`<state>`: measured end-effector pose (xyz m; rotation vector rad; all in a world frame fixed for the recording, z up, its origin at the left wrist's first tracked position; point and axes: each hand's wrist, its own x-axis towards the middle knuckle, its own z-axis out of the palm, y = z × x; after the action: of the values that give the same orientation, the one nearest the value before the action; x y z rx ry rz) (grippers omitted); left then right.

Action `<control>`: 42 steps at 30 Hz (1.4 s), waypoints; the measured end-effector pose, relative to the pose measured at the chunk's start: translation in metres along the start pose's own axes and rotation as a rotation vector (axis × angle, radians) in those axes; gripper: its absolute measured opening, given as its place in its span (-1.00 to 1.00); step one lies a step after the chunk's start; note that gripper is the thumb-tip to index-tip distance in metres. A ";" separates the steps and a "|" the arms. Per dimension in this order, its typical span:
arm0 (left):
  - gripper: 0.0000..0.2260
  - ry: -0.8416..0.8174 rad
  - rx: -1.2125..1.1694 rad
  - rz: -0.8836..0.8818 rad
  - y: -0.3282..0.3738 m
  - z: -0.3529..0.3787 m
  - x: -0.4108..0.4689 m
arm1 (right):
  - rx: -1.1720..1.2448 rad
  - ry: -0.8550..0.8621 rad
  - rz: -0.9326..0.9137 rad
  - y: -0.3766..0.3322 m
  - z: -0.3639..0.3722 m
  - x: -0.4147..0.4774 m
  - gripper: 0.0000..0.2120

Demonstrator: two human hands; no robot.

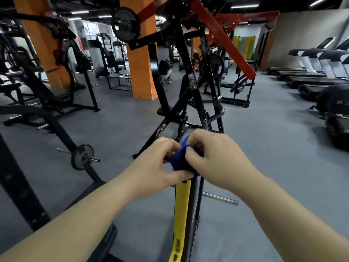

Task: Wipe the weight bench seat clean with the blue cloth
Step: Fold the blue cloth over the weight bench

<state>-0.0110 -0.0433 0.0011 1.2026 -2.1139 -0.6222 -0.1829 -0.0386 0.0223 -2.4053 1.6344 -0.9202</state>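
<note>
While both hands pinch it, blue cloth [179, 162]: bunched, held in mid-air between left hand [156, 163] and right hand [215, 157], the fingers of each curled onto it.

Location: above yellow strip [182, 201], touching no pad. Dark pad [105, 241] lower left may be the seat; uncertain.

Risks: a loose pinch drops the cloth onto the gritty floor [264, 148]; a wadded cloth likely wipes unevenly.

Writing: none legible; strip markings blurred.

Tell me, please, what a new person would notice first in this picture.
First, the left hand and right hand at lower centre, both pinching a bunched blue cloth between them. Behind them rise an orange pillar and a red-armed weight machine, with treadmills along the right wall.
</note>
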 end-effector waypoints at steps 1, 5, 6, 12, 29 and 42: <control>-0.76 0.032 -0.051 -0.034 0.002 -0.002 0.002 | 0.047 -0.023 -0.003 -0.003 -0.005 0.008 -0.93; -0.87 0.169 -0.217 -0.106 0.012 -0.023 0.016 | 0.219 -0.086 0.007 -0.008 -0.025 0.035 -0.90; -0.87 0.196 -0.233 -0.093 0.017 -0.030 0.018 | 0.298 -0.102 0.026 -0.008 -0.028 0.039 -0.89; -0.82 0.448 -0.351 -0.076 0.042 -0.064 0.016 | 0.744 -0.314 -0.006 -0.012 -0.052 0.059 -0.87; -0.75 0.864 -0.521 -0.417 0.020 -0.173 -0.191 | 1.168 -0.630 -0.236 -0.201 0.019 0.054 -0.81; -0.63 0.721 -0.256 -0.582 -0.021 -0.212 -0.379 | 1.206 -0.751 -0.162 -0.347 0.139 -0.030 -0.87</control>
<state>0.3007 0.2588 0.0279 1.5938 -1.0582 -0.5613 0.1658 0.0996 0.0329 -1.6318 0.3735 -0.5855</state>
